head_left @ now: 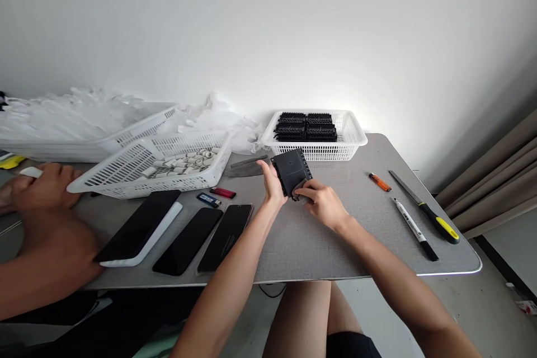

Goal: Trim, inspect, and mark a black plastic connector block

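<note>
My left hand [272,185] and my right hand [322,202] both grip a black plastic block [291,169], held tilted just above the grey table [361,224]. The left hand holds its left edge, and the right hand pinches its lower right corner, where a small grey piece shows under the fingers. Just behind the block stands a white basket [352,140] with rows of similar black blocks [305,126] stacked inside. A flat dark grey piece [247,165] lies on the table left of my left hand.
A tilted white basket [130,165] holds several small white cylinders [184,161]. Three black phones [188,238], a blue lighter [208,199] and a red lighter [222,193] lie at left. An orange lighter [380,182], marker [414,228] and yellow-handled file [423,207] lie at right. Another person's hand [39,187] rests far left.
</note>
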`<state>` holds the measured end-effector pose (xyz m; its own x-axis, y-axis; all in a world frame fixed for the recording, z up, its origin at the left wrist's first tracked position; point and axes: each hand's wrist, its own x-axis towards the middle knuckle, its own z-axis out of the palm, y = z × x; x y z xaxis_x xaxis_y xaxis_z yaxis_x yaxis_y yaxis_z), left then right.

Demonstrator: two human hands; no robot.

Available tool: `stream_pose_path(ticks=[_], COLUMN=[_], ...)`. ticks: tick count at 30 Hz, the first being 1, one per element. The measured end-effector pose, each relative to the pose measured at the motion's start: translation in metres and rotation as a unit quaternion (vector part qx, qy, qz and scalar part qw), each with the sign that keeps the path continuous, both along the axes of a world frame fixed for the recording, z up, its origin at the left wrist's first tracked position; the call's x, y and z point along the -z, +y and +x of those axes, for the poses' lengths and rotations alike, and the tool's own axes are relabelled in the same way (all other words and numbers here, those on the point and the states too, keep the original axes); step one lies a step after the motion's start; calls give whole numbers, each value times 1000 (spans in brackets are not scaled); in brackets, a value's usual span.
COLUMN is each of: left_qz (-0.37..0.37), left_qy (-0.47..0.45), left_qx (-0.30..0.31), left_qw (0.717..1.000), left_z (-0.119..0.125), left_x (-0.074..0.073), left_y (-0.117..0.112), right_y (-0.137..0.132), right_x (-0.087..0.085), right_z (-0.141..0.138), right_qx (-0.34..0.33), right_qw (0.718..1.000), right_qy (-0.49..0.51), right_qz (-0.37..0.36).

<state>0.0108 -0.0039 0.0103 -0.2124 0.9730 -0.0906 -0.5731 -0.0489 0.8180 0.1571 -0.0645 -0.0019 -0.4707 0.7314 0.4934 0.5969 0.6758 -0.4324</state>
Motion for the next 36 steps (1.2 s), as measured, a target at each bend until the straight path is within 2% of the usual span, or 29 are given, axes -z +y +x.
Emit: stream_pose_path(ticks=[4, 6, 12, 15, 17, 19, 21, 24, 25, 27, 29, 30, 32, 34, 36], left_qz=[3, 5, 7, 10, 22, 33, 42, 71, 85, 106, 109, 102, 82, 76, 80], left_qy=[-5, -3, 0, -5, -10, -19, -23, -10, -2, 8, 4, -4, -25, -37, -30], left_qx=[7, 4, -2, 7, 12, 16, 13, -1, -5, -5, -7, -9, -14, -13, 9], left_qw=[1000, 1000, 1000, 1000, 1000, 999, 999, 997, 996, 994, 994, 995, 996, 996, 996], left_z=[3, 6, 8, 9, 9, 10, 10, 11, 11, 12, 13, 14, 16, 19, 21], left_x=[1, 3, 8, 7, 7, 6, 7, 9, 9, 11, 12, 13, 15, 17, 19], left_y=[-1, -1, -1, -3, -3, -4, -3, -2, -2, -2, -2, -2, -2, -1, -1], right_y=[7, 10, 13, 19, 21, 20, 17, 14, 15, 20, 26, 28, 31, 32, 34], right_x=[2, 4, 8, 6, 3, -2, -7, -9, -9, -7, -5, -4, -1, 3, 6], right_z=[6, 7, 6, 16, 23, 27, 26, 22, 22, 25, 30, 31, 29, 22, 16], right_qx=[85, 104, 14, 81, 140, 171, 160, 101, 103, 168, 256, 276, 247, 168, 108], right_qw=[992, 986, 996, 988, 972, 954, 945, 959, 961, 949, 915, 900, 886, 873, 858], right_qy=[91, 127, 84, 130, 182, 233, 267, 255, 247, 259, 304, 332, 391, 444, 478], right_qz=[5, 10, -2, 13, 41, 78, 98, 71, 62, 62, 66, 51, -23, -114, -153])
